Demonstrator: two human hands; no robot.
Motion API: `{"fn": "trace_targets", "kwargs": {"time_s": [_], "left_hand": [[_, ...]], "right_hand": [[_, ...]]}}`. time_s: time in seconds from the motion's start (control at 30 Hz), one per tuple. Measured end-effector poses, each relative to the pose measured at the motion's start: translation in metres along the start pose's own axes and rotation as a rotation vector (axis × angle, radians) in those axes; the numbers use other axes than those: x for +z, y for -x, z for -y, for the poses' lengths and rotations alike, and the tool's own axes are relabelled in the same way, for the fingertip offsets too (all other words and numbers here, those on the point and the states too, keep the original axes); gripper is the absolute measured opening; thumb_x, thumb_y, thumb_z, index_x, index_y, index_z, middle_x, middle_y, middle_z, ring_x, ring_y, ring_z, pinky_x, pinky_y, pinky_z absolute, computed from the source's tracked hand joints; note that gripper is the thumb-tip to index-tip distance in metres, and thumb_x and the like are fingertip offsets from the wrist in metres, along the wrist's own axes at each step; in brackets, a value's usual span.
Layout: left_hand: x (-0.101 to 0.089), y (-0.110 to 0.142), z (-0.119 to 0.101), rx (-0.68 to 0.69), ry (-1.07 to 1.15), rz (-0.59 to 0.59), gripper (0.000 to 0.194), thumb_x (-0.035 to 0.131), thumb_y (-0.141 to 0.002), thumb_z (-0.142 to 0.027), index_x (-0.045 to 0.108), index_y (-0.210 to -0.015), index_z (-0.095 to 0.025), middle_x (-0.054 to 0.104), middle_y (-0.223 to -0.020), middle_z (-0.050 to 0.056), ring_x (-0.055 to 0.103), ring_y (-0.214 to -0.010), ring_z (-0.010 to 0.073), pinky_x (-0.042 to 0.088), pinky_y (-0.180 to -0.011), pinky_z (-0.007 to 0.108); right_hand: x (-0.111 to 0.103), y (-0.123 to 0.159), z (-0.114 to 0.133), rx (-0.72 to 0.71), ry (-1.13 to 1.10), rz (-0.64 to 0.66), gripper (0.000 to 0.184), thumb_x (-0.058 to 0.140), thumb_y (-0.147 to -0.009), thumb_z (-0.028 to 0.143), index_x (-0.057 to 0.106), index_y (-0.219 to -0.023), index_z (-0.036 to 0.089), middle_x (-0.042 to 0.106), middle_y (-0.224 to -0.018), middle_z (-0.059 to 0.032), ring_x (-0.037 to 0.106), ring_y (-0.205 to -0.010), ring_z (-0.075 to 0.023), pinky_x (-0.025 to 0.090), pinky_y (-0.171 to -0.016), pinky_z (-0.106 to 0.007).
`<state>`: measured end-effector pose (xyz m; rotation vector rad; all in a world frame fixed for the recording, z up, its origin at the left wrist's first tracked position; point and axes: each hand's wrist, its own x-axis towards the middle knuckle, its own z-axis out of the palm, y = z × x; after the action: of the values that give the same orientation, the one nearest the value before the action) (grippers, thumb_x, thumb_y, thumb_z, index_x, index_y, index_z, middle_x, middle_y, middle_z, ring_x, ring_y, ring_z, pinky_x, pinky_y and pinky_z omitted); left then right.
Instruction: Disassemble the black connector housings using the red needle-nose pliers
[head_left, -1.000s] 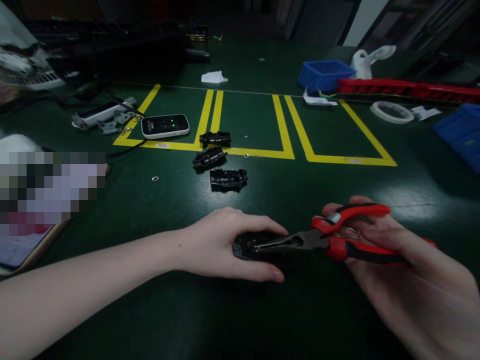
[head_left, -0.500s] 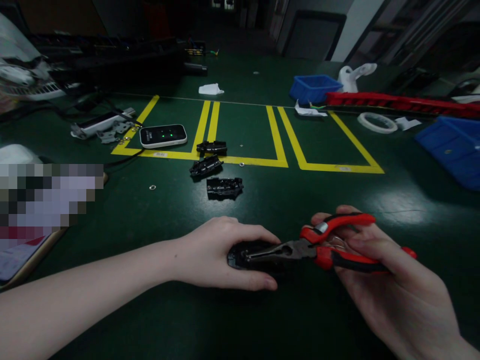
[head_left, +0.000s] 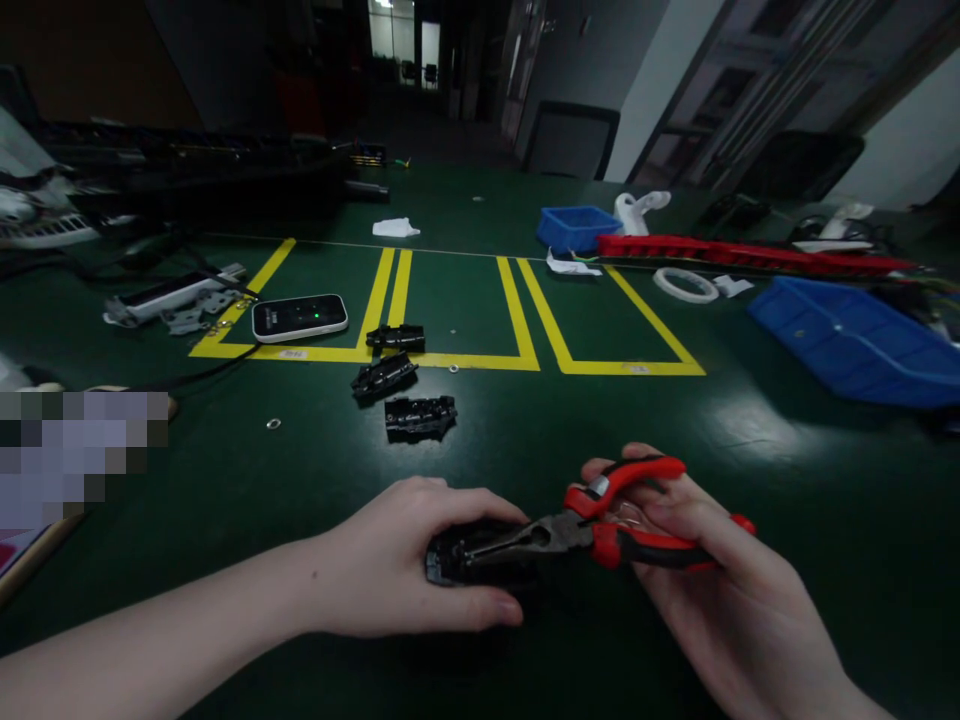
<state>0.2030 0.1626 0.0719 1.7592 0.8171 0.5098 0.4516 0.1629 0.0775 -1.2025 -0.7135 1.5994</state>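
My left hand [head_left: 405,560] is closed around a black plastic part [head_left: 442,560] on the table, its thumb on the near side and its fingers on the far side. In my right hand [head_left: 720,560] is a pair of needle-nose pliers [head_left: 555,535] with red and black handles. The pliers' narrow jaws reach over the top of the black part between the left thumb and fingers. Whether the tips grip anything small there, I cannot tell. Just beyond the left hand lie several similar black plastic pieces [head_left: 421,417].
Yellow tape [head_left: 450,360] marks off areas on the green table. A white-edged black device [head_left: 300,316] and small metal rings [head_left: 274,424] lie left. Blue bins [head_left: 840,340], a tape roll [head_left: 685,285] and a long red strip [head_left: 735,252] are right. A phone-like object [head_left: 45,540] sits near left.
The camera view has tilted up and turned slightly right, so everything sits lower and further left. Both hands, the black part and the pliers keep about the same positions relative to each other.
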Motion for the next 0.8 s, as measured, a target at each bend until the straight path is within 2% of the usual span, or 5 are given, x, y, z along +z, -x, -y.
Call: {"fn": "trace_targets", "kwargs": {"time_s": [0.13,0.37,0.6,0.8], "left_hand": [[0.0010,0.0006,0.0007,-0.002,0.021,0.001,0.038,0.072,-0.087,-0.035,0.066,-0.123,-0.023,0.076,-0.099,0.001,0.070,-0.081,0.0166,0.050,-0.070,0.023],[0.0005,0.0008,-0.0016,-0.023,-0.011,-0.009,0.046,0.073,-0.086,-0.047,0.067,-0.124,-0.024,0.076,-0.108,0.003,0.071,-0.090,0.0197,0.051,-0.077,0.026],[0.0000,0.0023,-0.0062,-0.141,0.020,-0.040,0.054,0.074,-0.086,-0.039,0.059,-0.135,-0.023,0.073,-0.120,0.005,0.070,-0.097,0.0219,0.051,-0.074,0.026],[0.0000,0.0018,-0.0054,-0.135,0.016,-0.030,0.050,0.074,-0.086,-0.036,0.061,-0.133,-0.025,0.070,-0.128,0.004,0.067,-0.111,0.0247,0.051,-0.086,0.031]], "right_hand": [[0.0000,0.0029,0.0002,0.000,-0.017,0.010,0.033,0.081,-0.071,0.028,0.071,-0.102,0.027,0.079,-0.102,-0.0048,0.075,-0.098,-0.0263,0.063,-0.084,-0.039],[0.0019,0.0011,-0.0006,0.018,-0.026,-0.023,0.037,0.084,-0.067,0.029,0.071,-0.102,0.027,0.079,-0.101,-0.0046,0.074,-0.098,-0.0267,0.062,-0.083,-0.040],[0.0048,0.0027,0.0048,-0.004,-0.033,-0.079,0.040,0.086,-0.064,0.030,0.071,-0.101,0.026,0.079,-0.101,-0.0049,0.074,-0.097,-0.0251,0.061,-0.081,-0.036],[0.0039,0.0014,0.0046,0.005,-0.036,-0.070,0.041,0.086,-0.065,0.030,0.070,-0.103,0.027,0.079,-0.102,-0.0044,0.074,-0.097,-0.0243,0.061,-0.080,-0.035]]}}
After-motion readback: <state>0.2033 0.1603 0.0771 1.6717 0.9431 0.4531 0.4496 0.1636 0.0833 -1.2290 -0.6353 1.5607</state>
